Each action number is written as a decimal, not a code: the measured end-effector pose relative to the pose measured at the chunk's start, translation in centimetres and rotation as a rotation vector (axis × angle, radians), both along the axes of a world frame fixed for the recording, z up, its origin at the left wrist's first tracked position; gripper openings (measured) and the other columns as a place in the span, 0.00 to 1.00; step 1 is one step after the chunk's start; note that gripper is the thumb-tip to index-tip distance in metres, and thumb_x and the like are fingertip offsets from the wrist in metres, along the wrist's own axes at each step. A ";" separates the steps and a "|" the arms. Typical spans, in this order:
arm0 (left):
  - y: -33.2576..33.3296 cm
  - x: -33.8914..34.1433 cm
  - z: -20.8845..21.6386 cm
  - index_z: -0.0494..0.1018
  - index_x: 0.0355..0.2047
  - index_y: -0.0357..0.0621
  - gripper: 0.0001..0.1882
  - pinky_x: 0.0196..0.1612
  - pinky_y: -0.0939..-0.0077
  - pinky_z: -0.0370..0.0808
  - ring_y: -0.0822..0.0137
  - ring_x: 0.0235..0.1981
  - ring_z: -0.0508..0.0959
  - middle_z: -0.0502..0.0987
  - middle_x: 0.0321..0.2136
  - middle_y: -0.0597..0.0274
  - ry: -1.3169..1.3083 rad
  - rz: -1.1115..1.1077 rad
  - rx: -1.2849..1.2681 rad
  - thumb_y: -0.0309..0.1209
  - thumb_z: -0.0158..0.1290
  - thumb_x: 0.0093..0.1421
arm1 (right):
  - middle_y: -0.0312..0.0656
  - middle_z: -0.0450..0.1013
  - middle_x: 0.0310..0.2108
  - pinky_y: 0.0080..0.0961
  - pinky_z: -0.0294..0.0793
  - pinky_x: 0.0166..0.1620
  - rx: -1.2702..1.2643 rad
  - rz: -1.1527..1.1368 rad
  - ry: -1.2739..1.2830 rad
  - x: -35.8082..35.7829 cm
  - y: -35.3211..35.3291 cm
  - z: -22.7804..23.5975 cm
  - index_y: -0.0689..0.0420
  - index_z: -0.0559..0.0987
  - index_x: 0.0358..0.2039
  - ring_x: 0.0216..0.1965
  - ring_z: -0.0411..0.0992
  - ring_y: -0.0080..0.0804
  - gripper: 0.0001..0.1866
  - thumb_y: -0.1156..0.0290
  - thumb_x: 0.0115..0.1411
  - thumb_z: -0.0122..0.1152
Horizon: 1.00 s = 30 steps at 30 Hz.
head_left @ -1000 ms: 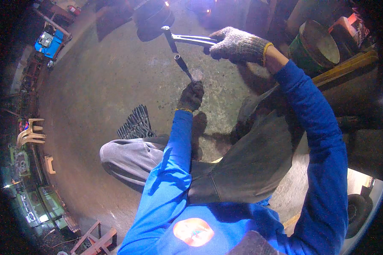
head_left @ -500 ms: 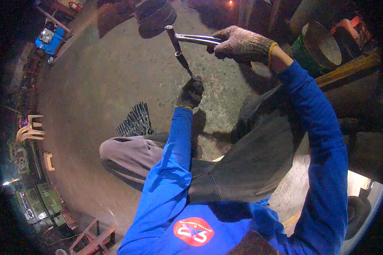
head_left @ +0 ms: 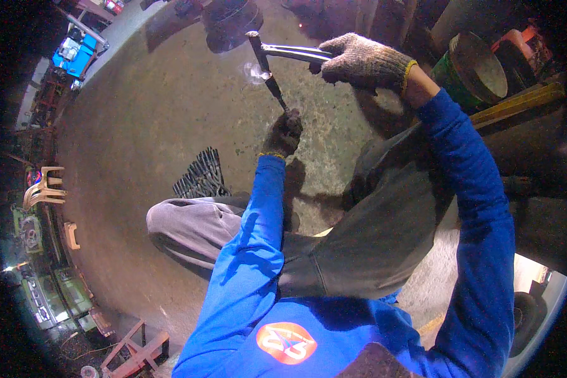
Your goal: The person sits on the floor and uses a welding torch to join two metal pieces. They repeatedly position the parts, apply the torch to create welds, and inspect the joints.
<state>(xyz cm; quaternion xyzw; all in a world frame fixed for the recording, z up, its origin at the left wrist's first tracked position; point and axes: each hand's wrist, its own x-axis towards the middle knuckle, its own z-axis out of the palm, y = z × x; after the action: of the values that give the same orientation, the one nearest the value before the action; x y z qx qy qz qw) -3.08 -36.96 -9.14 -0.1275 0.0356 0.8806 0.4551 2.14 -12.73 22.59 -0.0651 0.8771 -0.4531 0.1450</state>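
My right hand [head_left: 365, 61], in a knitted work glove, is closed round a hammer-like tool [head_left: 296, 53]. Two slim bright metal bars form its handle, with a dark crosspiece at the far end. Lower and to the left, my gloved left hand [head_left: 281, 135] grips a dark rod [head_left: 274, 90] that points up and away from me. The rod's upper end meets the lower end of the crosspiece, at a bright spot; whether they are one piece or only touch, I cannot tell. A pale, blurred ring hangs just left of that spot.
A fanned pile of dark rods [head_left: 201, 174] lies on the concrete floor, left of my left forearm. A green bucket [head_left: 450, 79] stands at right beside a wooden beam [head_left: 516, 103]. Beige plastic chairs [head_left: 46, 188] and a blue machine [head_left: 74, 55] are far left.
My right hand has shifted slightly, to the right, with the tool's crosspiece a little higher. The pale blurred ring has appeared beside the meeting point. My left hand has hardly moved.
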 end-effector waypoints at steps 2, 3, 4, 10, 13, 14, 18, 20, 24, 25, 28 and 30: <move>-0.1 -0.1 -0.1 0.73 0.43 0.34 0.12 0.27 0.79 0.78 0.67 0.27 0.76 0.76 0.29 0.58 -0.054 -0.023 0.067 0.27 0.56 0.60 | 0.32 0.72 0.22 0.20 0.66 0.17 -0.003 -0.006 0.019 -0.2 0.1 -0.5 0.54 0.80 0.38 0.16 0.65 0.19 0.15 0.59 0.56 0.59; 0.1 -0.1 -0.2 0.73 0.43 0.33 0.13 0.28 0.80 0.78 0.67 0.27 0.77 0.76 0.29 0.58 -0.069 -0.038 0.105 0.27 0.56 0.60 | 0.32 0.72 0.22 0.20 0.66 0.17 -0.005 -0.016 0.017 -0.3 0.3 -0.7 0.55 0.80 0.38 0.16 0.65 0.19 0.15 0.59 0.56 0.59; -0.1 -0.3 -0.8 0.73 0.43 0.33 0.13 0.28 0.80 0.79 0.67 0.27 0.77 0.76 0.29 0.57 -0.082 -0.050 0.143 0.27 0.56 0.60 | 0.32 0.72 0.22 0.21 0.67 0.18 -0.007 -0.022 0.017 -0.3 0.1 -0.6 0.55 0.80 0.38 0.17 0.66 0.19 0.15 0.59 0.56 0.59; -2.7 -2.2 -4.8 0.69 0.43 0.41 0.08 0.37 0.83 0.74 0.74 0.31 0.71 0.69 0.28 0.67 0.523 -0.049 -0.166 0.28 0.42 0.67 | 0.32 0.71 0.21 0.21 0.67 0.18 0.025 0.050 0.045 -0.1 -1.3 1.0 0.55 0.81 0.38 0.17 0.66 0.19 0.16 0.57 0.57 0.59; 1.2 -0.6 -1.6 0.67 0.43 0.44 0.08 0.41 0.83 0.73 0.75 0.32 0.68 0.67 0.28 0.69 -0.016 -0.079 0.248 0.28 0.39 0.68 | 0.32 0.71 0.21 0.20 0.67 0.18 0.069 -0.037 -0.013 1.1 0.4 1.3 0.56 0.81 0.39 0.17 0.66 0.18 0.17 0.58 0.55 0.59; 2.7 0.3 1.1 0.67 0.42 0.44 0.07 0.42 0.83 0.73 0.75 0.32 0.68 0.67 0.28 0.68 -0.341 -0.064 0.409 0.27 0.39 0.68 | 0.32 0.72 0.22 0.20 0.66 0.18 0.067 -0.059 -0.005 1.3 1.2 1.2 0.57 0.81 0.41 0.17 0.65 0.18 0.18 0.59 0.54 0.59; -3.1 -1.9 -4.0 0.70 0.39 0.41 0.08 0.51 0.70 0.71 0.62 0.38 0.72 0.71 0.31 0.61 -0.062 0.027 0.329 0.25 0.41 0.64 | 0.32 0.72 0.23 0.19 0.65 0.17 0.022 0.036 0.003 0.7 -1.9 2.8 0.57 0.81 0.43 0.17 0.65 0.17 0.19 0.61 0.53 0.59; -1.2 -2.0 -3.8 0.71 0.39 0.38 0.08 0.48 0.67 0.71 0.59 0.38 0.72 0.72 0.32 0.59 -0.440 -0.027 0.451 0.26 0.43 0.63 | 0.32 0.72 0.23 0.17 0.65 0.18 0.017 -0.048 0.032 1.7 -1.4 2.7 0.57 0.80 0.43 0.17 0.65 0.16 0.19 0.62 0.53 0.60; 0.1 -1.0 -2.6 0.69 0.44 0.36 0.10 0.32 0.77 0.74 0.69 0.28 0.72 0.70 0.28 0.65 0.045 0.039 0.073 0.29 0.48 0.65 | 0.32 0.73 0.23 0.17 0.65 0.18 0.007 -0.030 -0.035 0.4 -0.3 1.2 0.58 0.80 0.43 0.17 0.64 0.16 0.17 0.64 0.54 0.61; -0.1 -0.6 -2.3 0.69 0.45 0.35 0.11 0.29 0.79 0.75 0.72 0.26 0.71 0.69 0.27 0.66 0.242 0.060 -0.041 0.29 0.48 0.66 | 0.31 0.72 0.23 0.18 0.65 0.18 0.015 -0.024 -0.043 0.5 -0.6 1.3 0.56 0.80 0.41 0.17 0.65 0.16 0.16 0.62 0.54 0.61; -0.4 0.1 -1.0 0.67 0.49 0.37 0.13 0.33 0.81 0.74 0.74 0.29 0.71 0.70 0.29 0.67 0.096 0.042 0.108 0.28 0.45 0.67 | 0.32 0.73 0.24 0.18 0.65 0.17 0.023 0.004 -0.028 0.8 -0.9 1.7 0.57 0.80 0.43 0.16 0.64 0.16 0.18 0.63 0.53 0.61; -0.2 0.3 0.3 0.66 0.52 0.38 0.15 0.35 0.82 0.73 0.75 0.30 0.71 0.70 0.31 0.68 -0.002 0.026 0.210 0.27 0.43 0.67 | 0.33 0.73 0.23 0.19 0.65 0.16 0.017 -0.010 0.023 1.2 -0.6 1.5 0.56 0.80 0.43 0.15 0.63 0.16 0.19 0.60 0.53 0.60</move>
<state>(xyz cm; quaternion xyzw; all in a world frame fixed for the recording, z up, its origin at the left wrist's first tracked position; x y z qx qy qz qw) -2.74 -37.17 -8.84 -0.0806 -0.0593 0.8852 0.4543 3.37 -13.31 24.06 -0.0648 0.8828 -0.4458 0.1331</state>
